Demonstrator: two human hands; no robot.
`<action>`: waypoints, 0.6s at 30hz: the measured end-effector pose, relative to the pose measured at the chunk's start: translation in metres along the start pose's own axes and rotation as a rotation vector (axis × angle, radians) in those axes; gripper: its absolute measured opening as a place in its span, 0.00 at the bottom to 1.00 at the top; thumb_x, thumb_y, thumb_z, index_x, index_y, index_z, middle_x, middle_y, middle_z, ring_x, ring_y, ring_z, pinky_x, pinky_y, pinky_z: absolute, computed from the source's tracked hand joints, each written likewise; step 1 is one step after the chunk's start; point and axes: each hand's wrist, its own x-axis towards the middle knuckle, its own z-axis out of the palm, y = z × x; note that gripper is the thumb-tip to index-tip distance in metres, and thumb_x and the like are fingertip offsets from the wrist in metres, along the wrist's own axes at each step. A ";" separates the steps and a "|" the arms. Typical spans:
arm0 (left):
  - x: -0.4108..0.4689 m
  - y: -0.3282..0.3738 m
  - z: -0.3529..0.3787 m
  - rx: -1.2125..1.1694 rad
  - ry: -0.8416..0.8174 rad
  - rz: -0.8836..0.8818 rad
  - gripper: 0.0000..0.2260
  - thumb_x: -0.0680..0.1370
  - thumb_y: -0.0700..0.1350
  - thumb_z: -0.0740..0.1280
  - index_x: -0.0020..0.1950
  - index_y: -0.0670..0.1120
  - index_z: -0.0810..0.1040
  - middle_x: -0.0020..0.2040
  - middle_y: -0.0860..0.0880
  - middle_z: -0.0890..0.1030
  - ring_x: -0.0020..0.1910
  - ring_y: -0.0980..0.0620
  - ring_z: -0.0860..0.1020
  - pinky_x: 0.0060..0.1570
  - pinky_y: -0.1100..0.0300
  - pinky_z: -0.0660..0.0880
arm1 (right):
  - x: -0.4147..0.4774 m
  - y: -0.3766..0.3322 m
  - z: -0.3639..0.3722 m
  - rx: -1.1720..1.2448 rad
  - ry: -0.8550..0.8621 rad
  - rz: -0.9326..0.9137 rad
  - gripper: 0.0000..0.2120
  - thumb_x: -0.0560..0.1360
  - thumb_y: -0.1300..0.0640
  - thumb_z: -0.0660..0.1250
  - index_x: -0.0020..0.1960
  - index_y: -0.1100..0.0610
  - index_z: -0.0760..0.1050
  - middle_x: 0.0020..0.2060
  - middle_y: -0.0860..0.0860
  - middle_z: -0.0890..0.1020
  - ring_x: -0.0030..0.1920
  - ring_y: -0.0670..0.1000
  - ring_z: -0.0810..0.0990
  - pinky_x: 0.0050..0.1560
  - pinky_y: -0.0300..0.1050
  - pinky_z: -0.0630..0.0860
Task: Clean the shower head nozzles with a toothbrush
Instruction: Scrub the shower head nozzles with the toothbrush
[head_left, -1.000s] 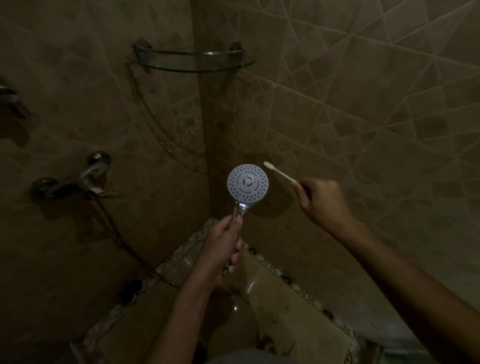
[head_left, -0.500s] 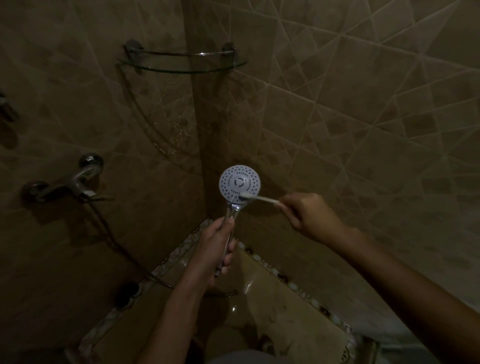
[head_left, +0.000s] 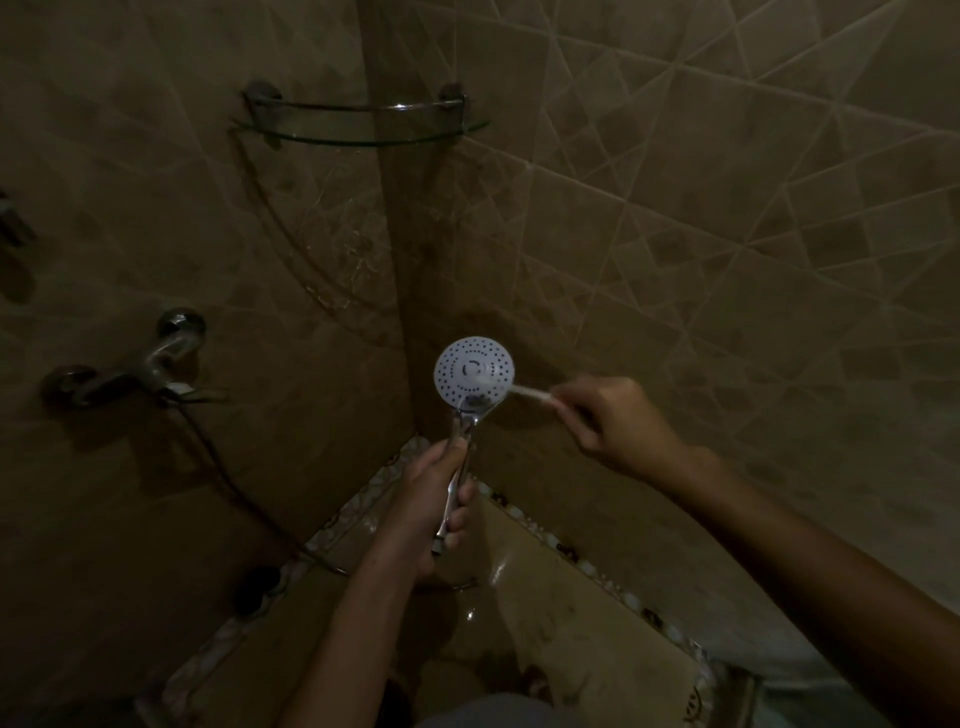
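Observation:
A round white shower head (head_left: 470, 364) with dark nozzle dots faces me in the corner of a dim tiled shower. Its chrome handle runs down into my left hand (head_left: 434, 506), whose fingers curl round it. My right hand (head_left: 618, 423) pinches the handle of a white toothbrush (head_left: 524, 391), which looks blurred. The brush end lies across the lower right part of the nozzle face.
A chrome mixer tap (head_left: 140, 366) sits on the left wall, with a dark hose (head_left: 228, 483) running down to the floor. A glass corner shelf (head_left: 358, 122) hangs above. A pebble border (head_left: 545, 535) edges the wet floor.
The toothbrush came down from beside the shower head onto its face and now lies a little higher on it. The view shifted slightly.

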 end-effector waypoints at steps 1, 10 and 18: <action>-0.001 0.001 0.000 -0.002 -0.001 0.000 0.10 0.82 0.55 0.60 0.51 0.51 0.76 0.28 0.51 0.69 0.18 0.57 0.62 0.19 0.71 0.59 | -0.004 -0.003 0.003 0.008 -0.064 -0.049 0.12 0.81 0.52 0.63 0.50 0.56 0.83 0.36 0.49 0.81 0.32 0.46 0.77 0.33 0.38 0.73; 0.000 0.005 0.001 -0.019 0.004 -0.011 0.10 0.81 0.55 0.61 0.55 0.50 0.75 0.27 0.51 0.69 0.17 0.57 0.62 0.19 0.71 0.58 | -0.004 -0.002 0.002 -0.009 -0.046 -0.059 0.08 0.81 0.56 0.65 0.49 0.56 0.83 0.35 0.48 0.80 0.32 0.47 0.78 0.32 0.37 0.72; 0.001 0.008 0.001 -0.039 -0.004 -0.007 0.10 0.81 0.54 0.61 0.55 0.50 0.75 0.27 0.51 0.69 0.17 0.57 0.62 0.18 0.71 0.58 | -0.004 0.002 -0.002 -0.028 0.020 -0.034 0.09 0.81 0.55 0.65 0.48 0.56 0.82 0.34 0.49 0.80 0.32 0.47 0.78 0.32 0.41 0.74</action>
